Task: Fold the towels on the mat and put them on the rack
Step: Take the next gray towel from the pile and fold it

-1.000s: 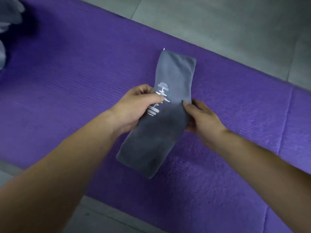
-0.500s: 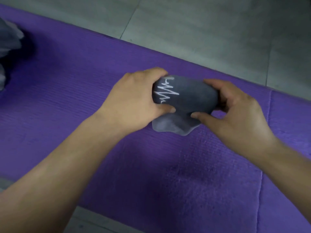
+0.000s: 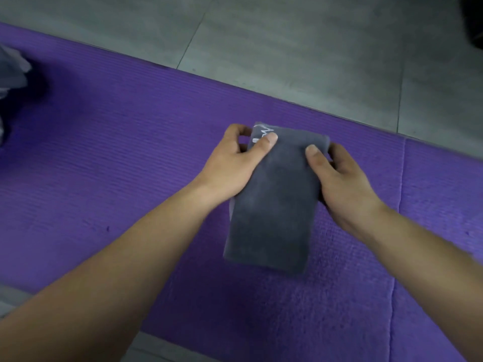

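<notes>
A dark grey towel (image 3: pixel 274 205), folded into a compact rectangle, lies on the purple mat (image 3: pixel 117 165). A white zigzag mark shows at its far left corner. My left hand (image 3: pixel 235 163) pinches that far left corner, thumb on top and fingers curled beneath. My right hand (image 3: pixel 337 173) grips the far right corner the same way, thumb pressed on the top face. The towel's near end rests flat on the mat. No rack is in view.
More grey cloth (image 3: pixel 13 74) lies bunched at the mat's far left edge. Grey tiled floor (image 3: pixel 313 48) runs beyond the mat, and a strip of it shows at the near left. A dark object (image 3: pixel 474 19) sits at the top right corner.
The long towel strip was folded over in both hands, then laid down as a shorter rectangle. Both hands moved to its far corners.
</notes>
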The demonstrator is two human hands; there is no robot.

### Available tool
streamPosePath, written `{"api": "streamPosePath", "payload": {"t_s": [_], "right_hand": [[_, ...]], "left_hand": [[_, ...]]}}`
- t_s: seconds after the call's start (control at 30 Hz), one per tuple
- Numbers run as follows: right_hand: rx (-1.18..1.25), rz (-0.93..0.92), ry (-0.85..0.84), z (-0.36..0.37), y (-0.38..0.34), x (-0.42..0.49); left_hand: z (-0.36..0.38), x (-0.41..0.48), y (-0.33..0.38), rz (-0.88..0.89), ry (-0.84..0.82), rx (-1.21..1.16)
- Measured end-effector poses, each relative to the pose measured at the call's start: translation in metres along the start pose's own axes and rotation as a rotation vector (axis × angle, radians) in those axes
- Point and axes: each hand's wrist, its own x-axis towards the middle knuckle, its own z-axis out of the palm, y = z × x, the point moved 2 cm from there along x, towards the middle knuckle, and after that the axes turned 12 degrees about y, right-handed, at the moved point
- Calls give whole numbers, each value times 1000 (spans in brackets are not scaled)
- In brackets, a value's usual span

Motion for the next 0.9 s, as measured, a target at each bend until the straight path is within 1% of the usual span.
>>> {"api": "streamPosePath", "payload": {"t_s": [0.07, 0.13, 0.2, 0.27, 0.33, 0.4, 0.47, 0.53, 0.63, 0.73, 0.83, 0.87, 0.9], "right_hand": [[-66, 82, 20, 6, 22, 24], [-144, 89, 18, 9, 39, 41], [-168, 50, 11, 11, 49, 47], [-227, -29, -16, 10, 53, 43], [-308, -92, -46, 8, 57, 33], [-292, -63, -29, 5, 63, 22], [-255, 7, 3, 4, 71, 12], [-288, 37, -13, 5, 76, 6], [-266, 44, -55, 8, 75, 2], [-306, -1, -77, 11, 73, -4], [-515, -76, -95, 12, 81, -21], [-568, -79, -109, 13, 83, -26], [-606, -81, -118, 14, 84, -30]], "left_hand": [[13, 22, -21, -24, 54, 145], [21, 35, -37, -55, 61, 172], [24, 39, -47, -61, 44, 155], [19, 37, -54, -58, 39, 219], [10, 26, -62, -109, 34, 299], [3, 11, -75, -182, -16, 320], [1, -2, -86, -229, -63, 284], [4, -6, -90, -267, -54, 197], [13, -9, -88, -359, -39, 34], [19, -19, -90, -396, -20, -16], [18, -28, -97, -373, -11, 73], [18, -30, -99, -341, -17, 151], [16, -31, -101, -298, -27, 279]]}}
